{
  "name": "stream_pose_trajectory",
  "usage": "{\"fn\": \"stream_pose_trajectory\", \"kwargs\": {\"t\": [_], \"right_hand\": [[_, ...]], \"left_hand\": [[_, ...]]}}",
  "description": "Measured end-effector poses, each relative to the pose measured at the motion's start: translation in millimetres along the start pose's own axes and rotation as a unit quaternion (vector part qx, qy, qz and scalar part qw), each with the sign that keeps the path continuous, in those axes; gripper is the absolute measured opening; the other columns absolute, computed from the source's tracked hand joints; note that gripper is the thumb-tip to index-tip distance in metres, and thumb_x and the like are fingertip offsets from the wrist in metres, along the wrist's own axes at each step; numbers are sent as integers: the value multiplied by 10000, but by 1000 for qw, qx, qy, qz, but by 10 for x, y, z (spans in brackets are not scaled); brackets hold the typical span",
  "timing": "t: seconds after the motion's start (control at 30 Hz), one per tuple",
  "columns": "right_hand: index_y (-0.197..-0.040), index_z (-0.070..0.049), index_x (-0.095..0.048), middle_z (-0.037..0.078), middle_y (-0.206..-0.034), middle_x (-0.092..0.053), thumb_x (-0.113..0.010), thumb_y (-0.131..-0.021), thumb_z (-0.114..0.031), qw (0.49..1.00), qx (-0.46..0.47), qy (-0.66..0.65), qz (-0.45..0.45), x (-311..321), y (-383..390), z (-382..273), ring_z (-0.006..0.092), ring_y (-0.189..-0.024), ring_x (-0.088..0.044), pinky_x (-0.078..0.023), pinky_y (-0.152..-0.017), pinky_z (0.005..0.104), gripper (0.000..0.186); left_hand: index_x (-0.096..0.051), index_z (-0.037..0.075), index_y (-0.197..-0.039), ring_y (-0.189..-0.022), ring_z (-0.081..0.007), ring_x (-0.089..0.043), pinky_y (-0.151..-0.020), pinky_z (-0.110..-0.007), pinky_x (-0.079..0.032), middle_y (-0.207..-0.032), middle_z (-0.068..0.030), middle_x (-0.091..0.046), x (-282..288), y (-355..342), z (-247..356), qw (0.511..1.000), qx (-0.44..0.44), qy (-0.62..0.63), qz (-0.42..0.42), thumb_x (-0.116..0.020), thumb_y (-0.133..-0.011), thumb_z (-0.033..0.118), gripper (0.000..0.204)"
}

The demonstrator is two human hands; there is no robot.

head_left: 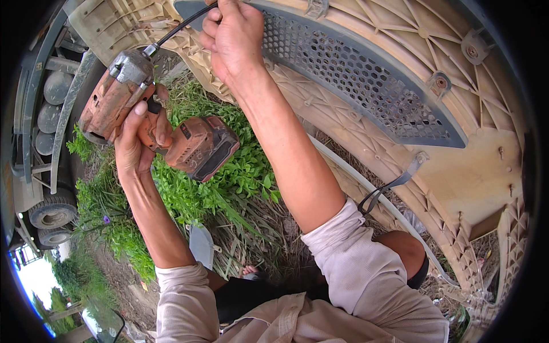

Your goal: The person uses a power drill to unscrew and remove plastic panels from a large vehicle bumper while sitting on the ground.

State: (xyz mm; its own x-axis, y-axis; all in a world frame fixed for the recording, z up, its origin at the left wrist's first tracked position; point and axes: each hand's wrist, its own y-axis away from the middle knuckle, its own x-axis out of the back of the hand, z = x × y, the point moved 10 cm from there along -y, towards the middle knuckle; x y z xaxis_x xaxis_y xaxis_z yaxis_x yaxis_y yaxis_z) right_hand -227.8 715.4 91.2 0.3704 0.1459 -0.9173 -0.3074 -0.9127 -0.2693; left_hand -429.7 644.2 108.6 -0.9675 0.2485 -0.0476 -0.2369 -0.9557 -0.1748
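Observation:
My left hand is wrapped round the grip of an orange cordless impact driver, a finger near its black trigger. The tool's battery hangs at the lower right of the grip. From its chuck a thin dark shaft runs up and right to my right hand, whose curled fingers close on it at the upper edge. The shaft's far end is out of sight. Beyond my right forearm lies a large tan ribbed plastic panel with a dark honeycomb mesh grille set in it.
Green weeds and dry grass grow below the tool. A dark strap hangs from the panel at the right. On the left stands a truck with wheels and rounded tanks. My bent knee is beside the panel's lower edge.

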Motion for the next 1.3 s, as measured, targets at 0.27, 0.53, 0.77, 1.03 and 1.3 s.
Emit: {"fn": "stream_pose_trajectory", "kwargs": {"t": [0.27, 0.53, 0.77, 1.03, 1.3], "right_hand": [[-778, -146, -443, -59, -604, -367, -464, -1065, -308, 996, -89, 21, 19, -78, 124, 102, 61, -474, -313, -244, -421, 232, 330], [-783, -130, -455, -53, -613, -383, -465, -1066, -288, 997, -69, 27, 30, -42, 50, 99, 64, -464, -318, -267, -427, 240, 324], [-944, 13, -545, 4, -722, -458, -456, -1067, -218, 998, -46, 3, 37, -52, 71, 4, 52, -500, -310, -250, -433, 227, 276], [-937, 10, -555, -14, -715, -460, -450, -1068, -219, 999, -29, 19, 39, -22, 45, 23, 47, -504, -319, -262, -437, 228, 284], [-945, 2, -550, -17, -723, -455, -445, -1069, -222, 999, -31, -16, 22, -41, 56, 15, 46, -513, -315, -265, -445, 230, 277]], "left_hand": [[-495, -94, -1300, -560, -167, -578, -499, -293, -505, -1058, -172, -649, 25, 122, 251, 998, -66, -14, -16, -767, -860, 309, 655], [-477, -69, -1323, -654, -229, -671, -554, -320, -580, -1138, -212, -662, 109, 88, 182, 998, -53, 0, 22, -653, -877, 558, 790], [-525, -64, -1271, -618, -209, -666, -530, -312, -583, -1017, -208, -695, 170, 82, 193, 992, -87, -41, 83, -646, -875, 593, 777], [-489, 5, -1308, -793, -213, -682, -665, -333, -593, -1171, -151, -650, 312, 82, 8, 992, -73, -35, 101, -608, -876, 616, 757], [-511, -45, -1302, -600, -161, -589, -519, -295, -529, -976, -127, -629, 37, 56, 63, 999, -21, -30, -36, -582, -793, 731, 931]]}}
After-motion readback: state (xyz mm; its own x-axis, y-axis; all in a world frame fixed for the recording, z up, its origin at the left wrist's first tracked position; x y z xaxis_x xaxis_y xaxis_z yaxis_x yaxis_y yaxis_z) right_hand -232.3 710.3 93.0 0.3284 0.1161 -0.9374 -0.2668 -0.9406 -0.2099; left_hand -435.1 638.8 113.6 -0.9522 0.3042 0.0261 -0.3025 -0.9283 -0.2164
